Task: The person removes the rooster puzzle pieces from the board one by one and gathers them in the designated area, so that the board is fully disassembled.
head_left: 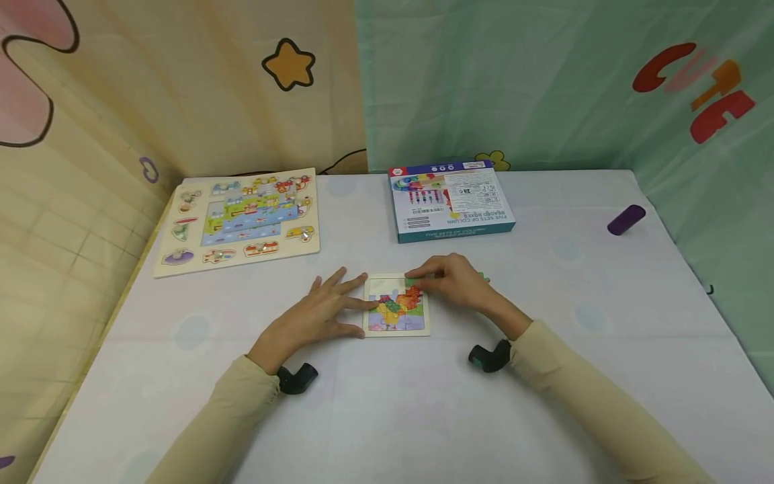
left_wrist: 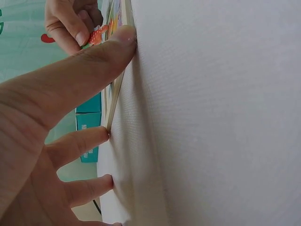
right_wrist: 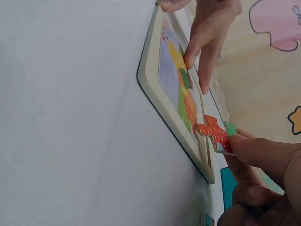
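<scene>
Your L hand (head_left: 320,312) is spread wide, fingers apart, holding nothing: thumb at the near-L corner of the small wooden jigsaw tray (right_wrist: 149,75), one fingertip on the picture, another by the far-L edge. Tray's flat on the white tablecloth (head_left: 387,403), right btwn your hands. Its near part is filled w/ lilac, yellow, green & orange-red pcs; bare wood shows along the far side, mostly far L.

Your R hand (head_left: 453,279) is pinching an orange-red jigsaw piece w/ a green corner (right_wrist: 217,134) btwn thumb & fingers, tilted over the tray's far-R part. Can't tell if it's touching the pcs below. A bit of green shows just past that hand, too hidden to ID.

Black wrist cams: one at your L wrist (head_left: 297,379), one at your R (head_left: 490,356).

Far L: wooden peg puzzle board (head_left: 240,258) w/ vehicle pcs round the sides, plus two overlapping picture panels (head_left: 260,210) lying on it. Far ctr, beyond the tray: beaded-column toy box (head_left: 423,195), its front text upside down to you. Far R, well apart: purple cylinder (head_left: 626,220), on its side.
</scene>
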### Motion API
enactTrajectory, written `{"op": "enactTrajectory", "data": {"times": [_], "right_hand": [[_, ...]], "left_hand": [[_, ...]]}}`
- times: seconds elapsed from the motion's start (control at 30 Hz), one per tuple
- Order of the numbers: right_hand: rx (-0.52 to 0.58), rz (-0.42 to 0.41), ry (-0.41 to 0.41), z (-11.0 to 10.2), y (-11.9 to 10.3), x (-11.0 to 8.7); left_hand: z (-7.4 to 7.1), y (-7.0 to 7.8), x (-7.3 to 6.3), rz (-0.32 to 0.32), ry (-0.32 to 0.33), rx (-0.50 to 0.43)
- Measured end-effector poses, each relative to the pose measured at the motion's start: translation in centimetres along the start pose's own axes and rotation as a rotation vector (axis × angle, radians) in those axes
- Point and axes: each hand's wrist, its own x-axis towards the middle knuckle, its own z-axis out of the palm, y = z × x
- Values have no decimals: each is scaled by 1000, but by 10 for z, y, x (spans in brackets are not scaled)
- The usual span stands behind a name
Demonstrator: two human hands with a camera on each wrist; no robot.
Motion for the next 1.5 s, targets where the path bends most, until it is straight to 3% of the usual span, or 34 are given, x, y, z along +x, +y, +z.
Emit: {"op": "enactTrajectory", "data": {"times": [0.33, 0.83, 1.27, 1.5], "right_hand": [[161, 136, 55, -18, 6, -13], [121, 353, 154, -70, 50, -73], [69, 368, 180, -78, 61, -79], [-86, 342, 244, -75, 59, -75]], "left_hand": [[1, 1, 1, 1, 2, 5], [-1, -1, -2, 15, 12, -7], [0, -2, -2, 20, 14, 8], [-1, 1, -1, 26, 12, -1]]}}
